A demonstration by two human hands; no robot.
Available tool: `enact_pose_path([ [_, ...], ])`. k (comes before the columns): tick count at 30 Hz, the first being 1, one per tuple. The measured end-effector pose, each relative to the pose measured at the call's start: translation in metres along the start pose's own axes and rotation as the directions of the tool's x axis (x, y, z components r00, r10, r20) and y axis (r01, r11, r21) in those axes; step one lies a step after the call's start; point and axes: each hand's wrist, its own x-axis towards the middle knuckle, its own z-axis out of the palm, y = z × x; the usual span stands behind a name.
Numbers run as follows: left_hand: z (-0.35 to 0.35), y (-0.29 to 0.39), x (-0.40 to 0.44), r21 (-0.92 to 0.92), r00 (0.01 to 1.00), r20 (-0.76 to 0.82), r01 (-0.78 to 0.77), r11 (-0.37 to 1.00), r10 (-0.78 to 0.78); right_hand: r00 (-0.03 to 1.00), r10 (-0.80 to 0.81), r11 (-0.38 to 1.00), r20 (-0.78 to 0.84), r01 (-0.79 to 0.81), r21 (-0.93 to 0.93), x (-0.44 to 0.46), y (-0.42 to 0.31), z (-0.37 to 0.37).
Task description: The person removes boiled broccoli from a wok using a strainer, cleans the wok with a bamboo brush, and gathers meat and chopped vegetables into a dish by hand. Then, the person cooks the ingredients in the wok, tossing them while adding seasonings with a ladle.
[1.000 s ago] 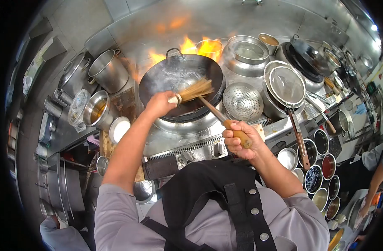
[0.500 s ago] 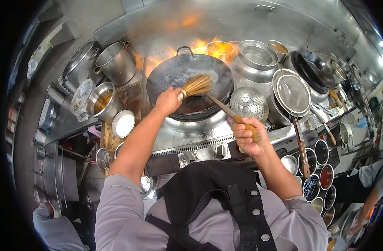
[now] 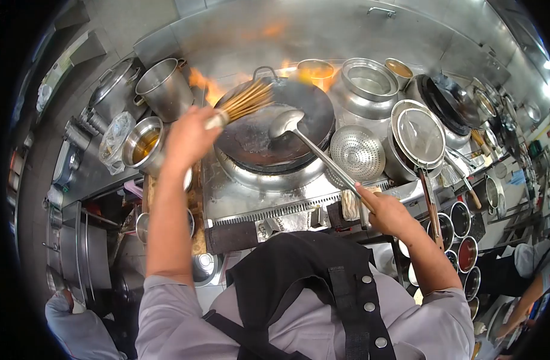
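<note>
A bundled bamboo brush (image 3: 248, 102) is gripped in my left hand (image 3: 192, 133), its bristles over the left rim of the black wok (image 3: 308, 111). My right hand (image 3: 387, 211) is wrapped round the handle end of a long metal ladle (image 3: 323, 157). The ladle's bowl hangs over the middle of the wok, which sits on a round burner. Little shows inside the wok but a wet, dark surface. Orange flames (image 3: 212, 87) rise behind its rim.
A perforated strainer (image 3: 357, 151) lies right of the wok, beside a mesh sieve (image 3: 420, 138) on a pot. Left stand a tall pot (image 3: 165, 93) and a bowl of oil (image 3: 144, 146). A folded cloth (image 3: 350, 205) is at the front edge. Other people are at lower left and right.
The brush in my left hand has moved up and left, out of the wok's middle. My right hand has shifted right and down, and the ladle's bowl now shows. The flames look smaller.
</note>
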Motion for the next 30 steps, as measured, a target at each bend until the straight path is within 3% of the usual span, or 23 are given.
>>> enact_pose_path([
  [2, 0.045, 0.013, -0.001, -0.093, 0.994, -0.083, -0.076, 0.993, 0.068, 1.000, -0.018, 0.998, 0.005, 0.018, -0.055, 0.001, -0.008, -0.013],
  [4, 0.112, 0.021, 0.008, -0.106, 0.995, 0.070, -0.064, 0.992, 0.071, 0.999, -0.032, 0.993, 0.041, 0.037, -0.116, 0.007, -0.009, -0.022],
  [6, 0.140, 0.019, 0.012, -0.105, 0.998, 0.063, 0.025, 0.994, -0.018, 0.998, 0.027, 0.994, 0.058, -0.020, -0.106, 0.019, -0.010, -0.026],
  [8, 0.152, -0.007, 0.024, 0.007, 0.986, 0.164, 0.042, 0.999, -0.043, 0.998, 0.009, 0.993, -0.061, -0.016, -0.115, 0.040, 0.009, -0.009],
  [10, 0.113, -0.007, 0.030, 0.032, 0.962, 0.268, 0.042, 0.999, -0.049, 0.997, -0.003, 0.998, -0.081, -0.002, -0.060, 0.063, 0.021, 0.012],
  [11, 0.093, -0.006, 0.028, -0.029, 0.965, 0.254, 0.070, 0.997, -0.060, 0.983, 0.180, 0.906, 0.038, -0.181, 0.382, 0.071, 0.003, 0.013],
  [12, 0.086, -0.003, 0.026, -0.026, 0.965, 0.256, 0.066, 0.997, -0.057, 0.933, 0.285, 0.602, 0.220, -0.353, 0.717, 0.079, -0.013, 0.015],
  [13, 0.081, -0.001, 0.022, -0.102, 0.978, 0.204, 0.055, 0.993, -0.033, 0.931, 0.229, 0.243, 0.284, -0.338, 0.909, 0.080, -0.025, 0.022],
  [14, 0.079, 0.001, 0.019, -0.178, 0.988, 0.152, 0.038, 0.983, -0.011, 0.935, 0.152, -0.162, 0.321, -0.296, 0.941, 0.077, -0.038, 0.031],
  [15, 0.091, 0.006, 0.016, -0.236, 0.996, 0.088, 0.003, 0.972, 0.019, 0.944, 0.093, -0.425, 0.315, -0.249, 0.870, 0.065, -0.061, 0.024],
  [16, 0.102, 0.013, 0.016, -0.260, 0.993, 0.102, -0.028, 0.965, 0.057, 0.945, 0.095, -0.431, 0.313, -0.245, 0.869, 0.064, -0.058, 0.024],
  [18, 0.141, 0.010, 0.021, -0.300, 0.961, 0.275, 0.050, 0.952, 0.036, 0.933, -0.190, -0.833, 0.307, -0.319, 0.452, 0.061, -0.041, 0.021],
  [19, 0.158, 0.001, 0.023, -0.211, 0.986, 0.168, 0.042, 0.977, -0.006, 0.918, -0.318, -0.915, 0.238, -0.363, 0.177, 0.061, -0.035, 0.020],
  [20, 0.153, -0.005, 0.023, -0.213, 0.986, 0.167, 0.041, 0.976, -0.005, 0.919, -0.316, -0.915, 0.238, -0.361, 0.179, 0.063, -0.032, 0.023],
  [21, 0.141, -0.012, 0.024, -0.193, 0.988, 0.149, 0.074, 0.978, -0.045, 0.948, -0.120, -0.699, 0.295, -0.291, 0.653, 0.066, -0.028, 0.028],
  [22, 0.129, -0.018, 0.025, -0.173, 0.988, 0.129, 0.106, 0.979, -0.084, 0.968, 0.079, -0.268, 0.240, -0.211, 0.940, 0.069, -0.023, 0.034],
  [23, 0.114, -0.022, 0.020, -0.110, 0.995, 0.096, 0.050, 0.993, -0.039, 0.968, 0.080, -0.269, 0.237, -0.208, 0.940, 0.069, -0.016, 0.046],
  [24, 0.095, -0.023, 0.016, 0.011, 0.993, 0.113, 0.041, 0.999, -0.042, 0.984, 0.162, 0.091, 0.071, -0.086, 0.992, 0.060, -0.009, 0.064],
  [25, 0.079, -0.030, 0.013, 0.061, 0.992, 0.127, 0.016, 0.998, -0.023, 0.976, 0.184, 0.442, -0.113, 0.020, 0.897, 0.048, -0.001, 0.083],
  [26, 0.065, -0.036, 0.011, 0.035, 0.990, 0.138, 0.007, 0.999, -0.011, 0.947, 0.140, 0.736, -0.290, 0.096, 0.670, 0.037, 0.006, 0.096],
  [27, 0.047, -0.031, 0.009, 0.020, 0.983, 0.183, -0.021, 1.000, 0.017, 0.945, 0.266, 0.674, -0.192, -0.040, 0.738, 0.012, 0.000, 0.078],
  [29, 0.018, -0.015, 0.008, 0.004, 0.969, 0.243, -0.047, 0.999, 0.044, 0.914, 0.379, 0.567, -0.145, -0.106, 0.817, -0.034, 0.007, 0.070],
  [30, 0.011, 0.003, 0.008, -0.058, 0.925, 0.339, -0.162, 0.985, 0.172, 0.889, 0.412, 0.629, -0.198, -0.121, 0.768, -0.054, 0.012, 0.074],
])
